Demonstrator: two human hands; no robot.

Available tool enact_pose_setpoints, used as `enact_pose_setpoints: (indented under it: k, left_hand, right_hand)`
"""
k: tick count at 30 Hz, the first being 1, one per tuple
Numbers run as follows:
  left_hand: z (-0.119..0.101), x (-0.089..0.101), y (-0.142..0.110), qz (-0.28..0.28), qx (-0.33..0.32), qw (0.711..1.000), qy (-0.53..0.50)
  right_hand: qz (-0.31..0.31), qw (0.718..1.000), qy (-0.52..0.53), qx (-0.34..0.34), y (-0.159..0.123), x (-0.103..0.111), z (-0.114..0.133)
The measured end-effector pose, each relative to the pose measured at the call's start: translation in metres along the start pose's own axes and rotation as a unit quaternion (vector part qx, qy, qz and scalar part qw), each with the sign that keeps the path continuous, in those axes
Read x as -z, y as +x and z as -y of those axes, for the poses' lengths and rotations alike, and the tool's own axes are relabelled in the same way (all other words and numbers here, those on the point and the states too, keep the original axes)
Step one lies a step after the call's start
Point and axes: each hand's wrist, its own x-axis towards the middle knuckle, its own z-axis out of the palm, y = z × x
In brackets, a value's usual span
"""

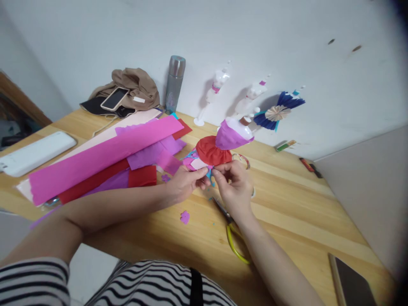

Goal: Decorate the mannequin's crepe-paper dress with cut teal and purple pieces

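We stretch both forearms up from the bottom of the frame to its centre. Our left hand (pixel 188 183) is clamped on the lower edge of the red-skirted figure (pixel 219 146); our right hand's (pixel 234 185) thumb and fingertip meet beside it, on what we cannot tell. The figure lies just above both hands, its long axis slanting, top toward upper right.

Blue piece (pixel 209 173) indistinct, scissors (pixel 227 217) partly covered
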Motion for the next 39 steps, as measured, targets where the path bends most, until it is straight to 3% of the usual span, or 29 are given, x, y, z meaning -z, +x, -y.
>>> enact_pose_setpoints:
  k: [3,6,13,24,29,31,36,39]
  left_hand:
    - [-0.001,0.002,0.001,0.01,0.004,1.0,0.001]
    - [-0.002,0.002,0.001,0.021,0.003,1.0,-0.003]
    - [0.002,0.002,0.001,0.018,-0.018,1.0,-0.013]
    - [0.002,-0.003,-0.002,0.039,-0.031,0.998,-0.033]
    - [-0.001,-0.004,-0.004,0.043,-0.016,0.998,-0.046]
    - [-0.001,-0.004,-0.005,0.044,-0.008,0.998,-0.05]
    - [0.001,-0.003,-0.002,0.033,-0.032,0.998,-0.042]
    - [0.003,-0.002,-0.001,0.032,-0.032,0.998,-0.038]
  right_hand:
    - [0.005,0.998,0.031,-0.055,0.0,0.001,-0.006]
    - [0.009,0.996,0.067,-0.064,-0.002,0.003,0.0]
    - [0.03,0.995,0.087,-0.033,-0.01,0.007,0.024]
    - [-0.038,0.997,0.057,0.017,-0.007,0.007,0.02]
    - [0.09,0.987,0.075,0.107,-0.01,0.01,0.035]
    - [0.102,0.986,0.07,0.112,-0.011,0.008,0.036]
    - [0.013,0.999,0.021,0.029,-0.01,0.003,0.021]
    - [0.0,0.998,0.036,-0.045,-0.008,0.002,0.01]
